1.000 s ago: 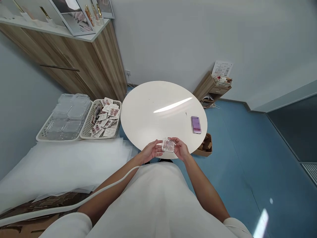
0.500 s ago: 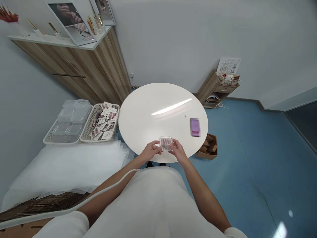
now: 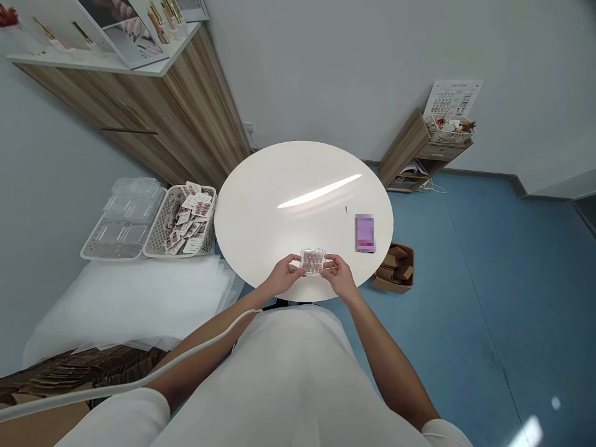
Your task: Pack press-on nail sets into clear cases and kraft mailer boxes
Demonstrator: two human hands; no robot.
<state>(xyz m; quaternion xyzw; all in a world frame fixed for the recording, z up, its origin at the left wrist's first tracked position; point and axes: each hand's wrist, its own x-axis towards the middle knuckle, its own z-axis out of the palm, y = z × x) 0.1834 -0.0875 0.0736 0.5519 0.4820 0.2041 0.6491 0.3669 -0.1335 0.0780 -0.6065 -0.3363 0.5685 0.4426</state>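
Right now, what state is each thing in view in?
Clear case, held between both hands; too small to tell whether its lid is shut.
Left hand, gripping the case's left end.
Right hand, gripping its right end.
Purple item, lying on the table, details blurred out.
Card basket, uncovered, heaped inside.
Clear plastic containers, stacked.
White sheets, piled.
Cardboard box, open-topped.
Small cabinet's drawer, shut.

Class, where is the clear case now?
Head view: the clear case is just below centre, held between left hand and right hand, over the white table.
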